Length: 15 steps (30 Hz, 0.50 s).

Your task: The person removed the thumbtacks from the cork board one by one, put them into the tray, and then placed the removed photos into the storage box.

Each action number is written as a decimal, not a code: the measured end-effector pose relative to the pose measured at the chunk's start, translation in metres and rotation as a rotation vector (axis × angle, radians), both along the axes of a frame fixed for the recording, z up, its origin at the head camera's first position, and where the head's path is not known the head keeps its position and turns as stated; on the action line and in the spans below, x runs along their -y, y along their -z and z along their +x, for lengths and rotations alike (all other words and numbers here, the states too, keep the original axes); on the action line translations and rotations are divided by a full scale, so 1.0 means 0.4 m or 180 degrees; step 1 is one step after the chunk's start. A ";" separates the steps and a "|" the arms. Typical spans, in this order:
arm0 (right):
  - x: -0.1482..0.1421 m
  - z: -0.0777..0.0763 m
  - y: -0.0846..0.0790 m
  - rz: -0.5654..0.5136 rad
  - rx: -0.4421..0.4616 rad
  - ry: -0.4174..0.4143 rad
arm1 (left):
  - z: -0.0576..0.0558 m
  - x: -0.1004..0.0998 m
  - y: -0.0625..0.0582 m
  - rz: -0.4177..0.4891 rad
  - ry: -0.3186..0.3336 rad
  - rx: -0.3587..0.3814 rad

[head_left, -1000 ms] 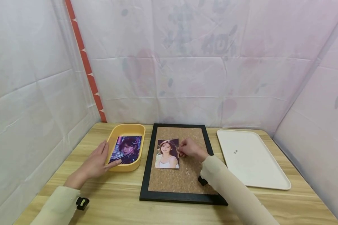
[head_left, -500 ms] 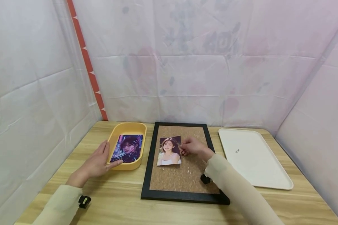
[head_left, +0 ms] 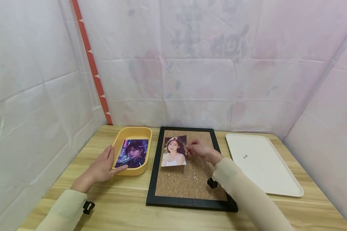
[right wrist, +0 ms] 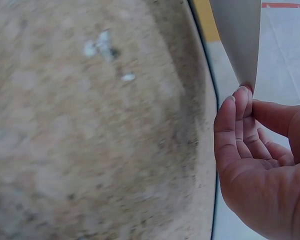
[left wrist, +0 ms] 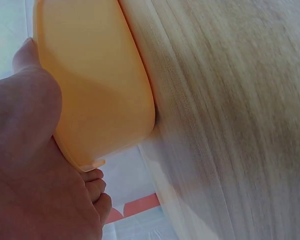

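Observation:
In the head view my right hand (head_left: 200, 150) pinches the right edge of a photo print (head_left: 174, 152) of a person in a white top. The print is raised off the corkboard (head_left: 195, 184), its shadow falling below. The right wrist view shows the print's pale back (right wrist: 242, 37) between thumb and fingertips of my right hand (right wrist: 255, 145). At left, my left hand (head_left: 101, 166) rests against the yellow box (head_left: 133, 172), fingers along its left side and thumb over the front rim. A purple-blue illustrated print (head_left: 133, 154) lies in that box.
Small white bits (head_left: 195, 176) lie on the corkboard, which has a black frame (head_left: 191, 204). To its right is a cream tray (head_left: 267, 166) with tiny dark pieces (head_left: 245, 156). All stand on a wood-grain table (head_left: 121, 200) before pale curtains (head_left: 196, 80).
The photo print has risen off the corkboard in my right hand and its lower edge now hangs above the cork. My left hand has stayed at the yellow box.

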State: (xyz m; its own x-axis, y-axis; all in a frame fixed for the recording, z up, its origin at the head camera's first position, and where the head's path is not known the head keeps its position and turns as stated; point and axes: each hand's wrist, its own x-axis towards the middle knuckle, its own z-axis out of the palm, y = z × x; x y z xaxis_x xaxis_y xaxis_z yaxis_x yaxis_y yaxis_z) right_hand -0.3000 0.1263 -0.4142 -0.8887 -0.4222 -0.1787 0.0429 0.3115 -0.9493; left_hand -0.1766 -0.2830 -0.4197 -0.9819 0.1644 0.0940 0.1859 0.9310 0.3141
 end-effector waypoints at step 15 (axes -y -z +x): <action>0.066 -0.007 -0.056 -0.0178 -0.0253 -0.0115 | 0.001 -0.001 -0.006 -0.0074 0.0030 -0.0021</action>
State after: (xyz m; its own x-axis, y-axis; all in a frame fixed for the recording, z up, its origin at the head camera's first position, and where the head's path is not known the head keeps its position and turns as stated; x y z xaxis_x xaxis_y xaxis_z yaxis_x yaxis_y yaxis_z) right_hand -0.3029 0.0999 -0.3918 -0.8832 -0.4616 -0.0836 -0.0435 0.2580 -0.9652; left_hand -0.1760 -0.2826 -0.4173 -0.9797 0.1757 0.0965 0.1966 0.9363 0.2911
